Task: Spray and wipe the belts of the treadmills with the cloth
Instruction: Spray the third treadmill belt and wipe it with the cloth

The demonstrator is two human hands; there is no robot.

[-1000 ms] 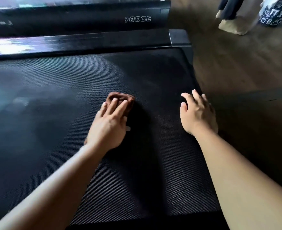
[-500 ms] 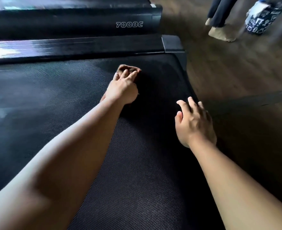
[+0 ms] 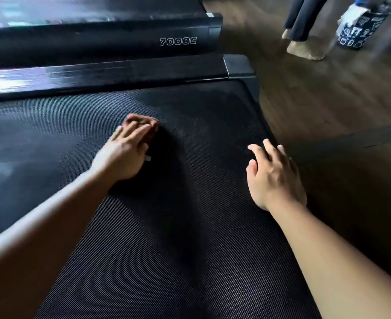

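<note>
Pulling back from the far rail (image 3: 97, 77), the left hand (image 3: 126, 150) is pressing the brown cloth (image 3: 143, 122) onto the treadmill belt (image 3: 189, 249) with straight fingers, cloth peeking beyond its fingertips. Off to its right, the right hand (image 3: 275, 178) is resting flat and spread at the belt's edge, holding nothing.

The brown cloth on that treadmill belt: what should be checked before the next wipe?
1. Cloth under left hand, fingers flat on it: ok.
2. Cloth lies on the belt: ok.
3. Right hand holds nothing, apart from cloth: ok.
4. Nothing lies on belt between cloth and side rail: ok.
5. Belt damp with spray: cannot tell.
</note>
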